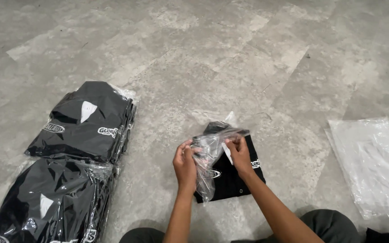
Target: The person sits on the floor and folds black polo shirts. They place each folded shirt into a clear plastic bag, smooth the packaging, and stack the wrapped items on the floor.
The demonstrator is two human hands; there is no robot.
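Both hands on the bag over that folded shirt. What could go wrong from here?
1. The thin clear plastic bag is bunched between the left hand and right hand; a hard pull might tear it.
2. The folded black shirt lies on the bare grey floor and could pick up dust or come unfolded.
3. The loose clear bags at the right look slippery and lie beside the person's knee.
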